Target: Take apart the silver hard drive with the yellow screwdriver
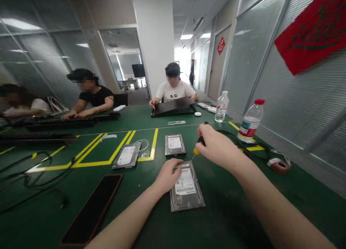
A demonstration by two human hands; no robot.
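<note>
A flat silver rectangular metal hard drive (189,198) with a white label lies on the green tabletop (227,220), straight ahead of the person. The left hand (169,174) presses on it from ten o'clock, fingers bent over its top, seemingly to keep it from sliding. The right hand (212,143), at one o'clock, is wrapped around a screwdriver with a black-and-yellow handle (196,151), probably tilted so its tip meets the drive's far edge. A second silver hard drive (174,144) lies at twelve, a third (125,157) at ten beside a clear plastic cup (142,146). Their label print is too small to read. At two, a red-capped clear bottle (250,123) carries a blurred label. Beyond, a red diamond-shaped sign (221,46) reads "福".
</note>
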